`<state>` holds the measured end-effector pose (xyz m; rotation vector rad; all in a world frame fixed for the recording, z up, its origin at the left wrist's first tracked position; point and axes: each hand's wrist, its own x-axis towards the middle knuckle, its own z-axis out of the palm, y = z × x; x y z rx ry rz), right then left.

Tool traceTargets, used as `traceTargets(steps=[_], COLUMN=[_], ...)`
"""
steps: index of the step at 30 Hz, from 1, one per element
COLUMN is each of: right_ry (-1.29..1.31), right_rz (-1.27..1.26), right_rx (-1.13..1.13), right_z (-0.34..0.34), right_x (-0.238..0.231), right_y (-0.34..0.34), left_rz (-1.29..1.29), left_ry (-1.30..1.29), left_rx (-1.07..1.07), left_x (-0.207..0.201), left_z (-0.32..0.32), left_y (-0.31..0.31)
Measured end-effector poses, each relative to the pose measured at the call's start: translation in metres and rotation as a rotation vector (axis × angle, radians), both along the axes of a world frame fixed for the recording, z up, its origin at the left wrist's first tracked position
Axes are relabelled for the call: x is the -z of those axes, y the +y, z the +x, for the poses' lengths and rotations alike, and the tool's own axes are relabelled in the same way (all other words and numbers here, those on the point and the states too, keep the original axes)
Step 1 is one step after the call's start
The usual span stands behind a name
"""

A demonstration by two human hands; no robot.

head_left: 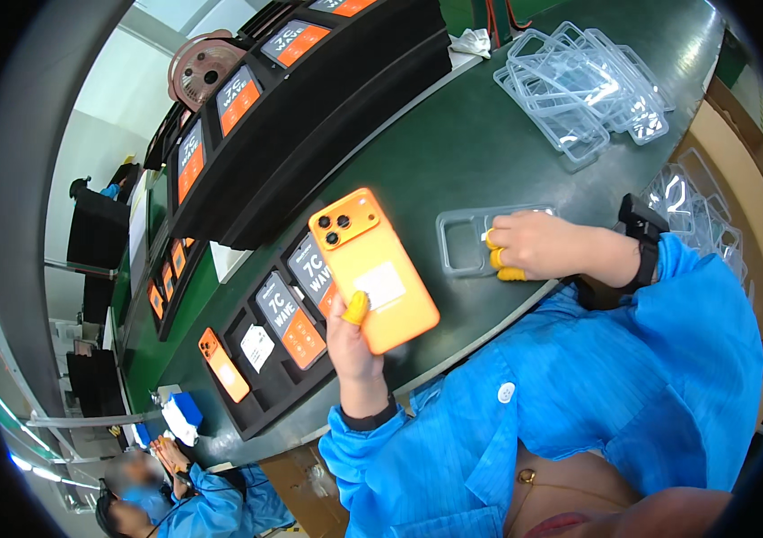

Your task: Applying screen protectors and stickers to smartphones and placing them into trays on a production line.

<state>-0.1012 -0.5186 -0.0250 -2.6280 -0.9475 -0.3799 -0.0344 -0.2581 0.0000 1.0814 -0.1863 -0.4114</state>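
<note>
My left hand (pixel 352 336) is closed round the lower part of an orange smartphone (pixel 396 309), back side up. A white label sticks to its back, and a camera block with several lenses sits at its top. Yellow finger cots cover my left thumb and some fingers of my right hand (pixel 529 247). To the right, that hand is closed on the right end of a clear phone case (pixel 462 242), which lies at the green worktable (pixel 390 170). Part of the case is hidden beneath the fingers. Phone and case are apart.
Loose clear cases (pixel 583 90) are heaped at the far right, with more (pixel 695 202) beside my right forearm. A black tray (pixel 269 394) at left holds boxes (pixel 290 318) and another orange phone (pixel 223 365). Black stacked trays (pixel 309 134) stand behind. A co-worker (pixel 211 502) sits lower left.
</note>
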Motion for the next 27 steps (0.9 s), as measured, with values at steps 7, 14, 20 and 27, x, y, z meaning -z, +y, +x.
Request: traceTargets(steps=[7, 14, 20, 27], right_ry=[0.716, 0.638, -0.135, 0.190], right_rz=[0.324, 1.505, 0.378, 0.076], right_rx=[0.044, 0.373, 0.228, 0.386], right_z=[-0.009, 0.009, -0.005, -0.012], right_x=[-0.021, 0.000, -0.030, -0.015], right_y=[-0.001, 0.042, 0.006, 0.010], left_rz=[0.049, 0.535, 1.263, 1.175], left_ry=[-0.012, -0.258, -1.184, -1.073], left_rx=[0.085, 0.353, 0.295, 0.288], left_x=[0.009, 0.020, 0.015, 0.019], left_z=[-0.014, -0.012, -0.005, -0.008], left_y=[-0.029, -0.049, -0.043, -0.044])
